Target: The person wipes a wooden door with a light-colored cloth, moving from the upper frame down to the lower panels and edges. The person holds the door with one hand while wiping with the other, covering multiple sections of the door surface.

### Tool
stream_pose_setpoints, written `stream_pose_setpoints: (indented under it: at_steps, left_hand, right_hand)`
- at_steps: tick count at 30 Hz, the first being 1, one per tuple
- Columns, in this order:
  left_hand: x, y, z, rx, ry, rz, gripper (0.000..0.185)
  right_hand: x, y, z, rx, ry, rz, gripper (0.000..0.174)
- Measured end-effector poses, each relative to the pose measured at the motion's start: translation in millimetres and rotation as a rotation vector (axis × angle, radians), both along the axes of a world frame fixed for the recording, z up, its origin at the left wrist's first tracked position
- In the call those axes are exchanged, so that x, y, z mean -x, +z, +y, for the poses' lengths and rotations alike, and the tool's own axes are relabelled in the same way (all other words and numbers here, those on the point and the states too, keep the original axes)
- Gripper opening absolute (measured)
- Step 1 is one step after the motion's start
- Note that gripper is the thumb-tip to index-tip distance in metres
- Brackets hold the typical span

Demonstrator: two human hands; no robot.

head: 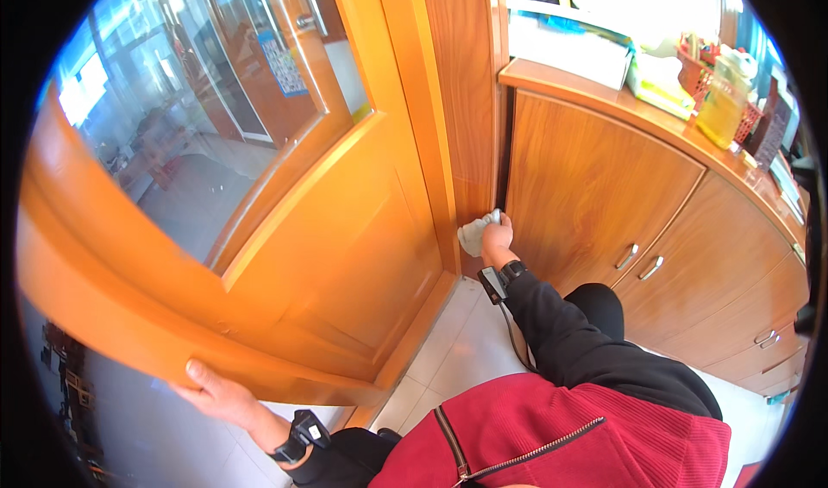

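Observation:
My right hand (498, 234) holds a bunched pale cloth (474, 237) low against the wooden panel (460, 80) between the door and the cabinet. Part of the cloth is hidden behind my fingers. At lower left, my left hand (217, 394) grips the free edge of an orange wooden door (349, 249), thumb on the near face. The fingers on the far side are mostly hidden. Glass fills the door's upper part. Both wrists carry black strapped devices, and a cable runs from the right one.
Right of the panel stands a wooden cabinet (588, 184) with metal handles. On its top are a white box (569, 48), a bottle of yellow liquid (723, 110) and a red plastic basket (695, 68). Pale floor tiles (446, 346) show below the door.

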State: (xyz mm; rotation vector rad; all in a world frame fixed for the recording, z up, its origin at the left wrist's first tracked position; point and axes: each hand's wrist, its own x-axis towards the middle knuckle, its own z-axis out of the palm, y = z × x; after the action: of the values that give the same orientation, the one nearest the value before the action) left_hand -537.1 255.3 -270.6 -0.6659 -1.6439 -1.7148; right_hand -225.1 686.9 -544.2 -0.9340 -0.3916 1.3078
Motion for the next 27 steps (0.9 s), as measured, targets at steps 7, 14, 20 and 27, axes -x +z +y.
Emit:
stream_pose_setpoints:
  at_steps: [7,14,20,27]
  left_hand:
    - [-15.0,8.7,-0.2,-0.004,-0.155,0.051,0.061]
    - [-16.0,15.1,-7.7,0.121,-0.028,0.138,0.060]
    - [-16.6,15.4,-7.0,0.119,-0.019,0.117,0.061]
    - [-15.7,11.4,-6.4,0.107,-0.035,0.072,0.059]
  right_hand:
    - [9.7,188.8,-12.2,-0.227,-0.102,-0.260,0.054]
    - [3.0,303.7,-13.2,-0.653,-0.016,-0.054,0.055]
    - [-20.9,298.0,-66.7,-0.462,0.275,-0.036,0.043]
    - [-57.7,383.5,-24.3,-0.948,-0.240,-0.531,0.047]
